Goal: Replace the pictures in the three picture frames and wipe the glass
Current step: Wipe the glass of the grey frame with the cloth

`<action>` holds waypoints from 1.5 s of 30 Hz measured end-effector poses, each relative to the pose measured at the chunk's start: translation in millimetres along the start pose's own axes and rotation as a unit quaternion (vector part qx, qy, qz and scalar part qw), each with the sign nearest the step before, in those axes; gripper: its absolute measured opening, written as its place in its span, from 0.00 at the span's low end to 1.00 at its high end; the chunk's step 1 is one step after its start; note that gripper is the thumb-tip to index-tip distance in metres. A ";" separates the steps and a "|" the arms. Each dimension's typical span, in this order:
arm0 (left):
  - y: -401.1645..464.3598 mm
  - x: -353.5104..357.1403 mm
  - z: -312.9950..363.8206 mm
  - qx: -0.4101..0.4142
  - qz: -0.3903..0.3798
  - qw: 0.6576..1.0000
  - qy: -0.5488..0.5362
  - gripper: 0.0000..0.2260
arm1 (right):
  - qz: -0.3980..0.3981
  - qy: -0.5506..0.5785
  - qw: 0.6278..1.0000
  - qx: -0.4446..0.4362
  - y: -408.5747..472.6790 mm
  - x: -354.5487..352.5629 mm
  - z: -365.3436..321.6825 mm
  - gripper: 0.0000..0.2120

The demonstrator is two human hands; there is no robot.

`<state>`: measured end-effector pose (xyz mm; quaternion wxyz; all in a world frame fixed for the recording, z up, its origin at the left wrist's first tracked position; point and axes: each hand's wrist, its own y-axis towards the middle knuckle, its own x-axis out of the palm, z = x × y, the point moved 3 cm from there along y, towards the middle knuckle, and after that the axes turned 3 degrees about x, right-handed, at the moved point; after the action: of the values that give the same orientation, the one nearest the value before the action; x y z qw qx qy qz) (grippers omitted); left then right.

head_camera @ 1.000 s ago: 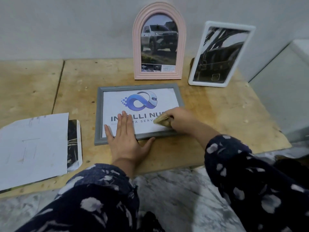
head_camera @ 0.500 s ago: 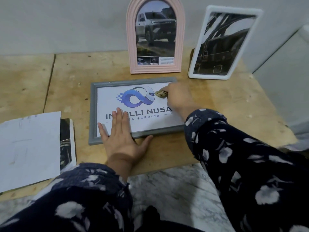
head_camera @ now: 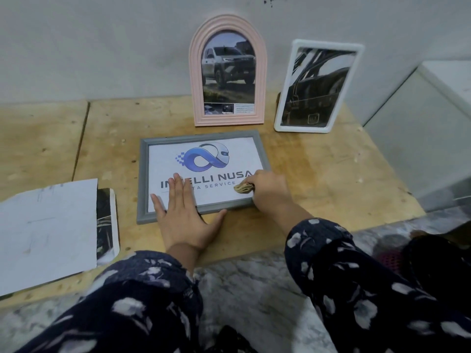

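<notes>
A grey picture frame (head_camera: 201, 135) lies flat on the wooden board, holding a white sheet with a blue logo and lettering. My left hand (head_camera: 184, 215) presses flat on its lower edge, fingers spread over the glass. My right hand (head_camera: 270, 192) is closed around a small tan cloth (head_camera: 243, 187) that rests on the glass at the frame's lower right corner. Behind it, a pink arched frame (head_camera: 228, 72) with a truck picture stands against the wall. A white frame (head_camera: 317, 85) with a dark car picture leans to its right.
A large white sheet of paper (head_camera: 46, 230) lies at the left over a dark photo print (head_camera: 107, 220). The wooden board (head_camera: 331, 174) ends at a marble floor near me. A pale box-like unit (head_camera: 420, 128) stands at the right.
My right hand has slid the cloth from the upper right of the glass, near the logo, down to the lower right corner. My left hand stays pressed on the frame.
</notes>
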<state>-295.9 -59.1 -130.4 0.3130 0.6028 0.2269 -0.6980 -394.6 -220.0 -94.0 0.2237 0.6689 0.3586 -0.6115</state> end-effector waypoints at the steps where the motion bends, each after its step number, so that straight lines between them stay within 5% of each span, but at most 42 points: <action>1: -1.7 0.2 -1.3 0.003 -0.004 1.000 0.001 0.48 | -0.012 -0.002 1.000 0.006 0.3 -1.3 -1.1 0.21; 10: -39.8 -8.8 -8.8 -0.011 -0.023 0.997 -0.068 0.49 | -0.071 -0.005 0.997 0.007 -29.9 1.1 -9.4 0.22; 14: -32.7 -22.7 -12.3 -0.026 -0.008 0.989 -0.148 0.40 | -0.090 0.007 0.996 0.025 -32.7 -5.9 -7.2 0.22; 17: -10.3 -38.6 -35.8 -0.067 0.035 0.982 -0.176 0.27 | -0.117 0.058 0.991 0.035 -16.8 -18.0 -12.3 0.15; 26: 64.0 -45.3 -106.0 -0.198 0.008 0.959 -0.204 0.22 | -0.077 0.293 0.953 0.005 68.6 -39.1 -85.1 0.12; 30: 85.9 -40.1 -115.4 -0.209 -0.017 0.953 -0.217 0.16 | -0.005 0.175 0.981 -0.085 110.7 -33.9 -136.6 0.17; 34: 95.3 -35.8 -117.1 -0.233 -0.015 0.950 -0.207 0.09 | -0.022 0.096 0.984 -0.148 137.2 -15.4 -178.1 0.21; 39: 92.2 -35.5 -112.2 -0.259 -0.012 0.949 -0.179 0.09 | -0.016 -0.053 0.956 -0.287 137.2 3.1 -206.0 0.19; 45: 93.5 -35.6 -103.5 -0.275 -0.019 0.954 -0.114 0.12 | -0.041 -0.037 0.957 -0.286 128.5 23.7 -181.0 0.24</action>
<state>-154.3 -47.0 -107.4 0.4770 0.4051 0.3846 -0.6786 -178.9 -164.1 -107.6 0.3938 0.5389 0.5371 -0.5158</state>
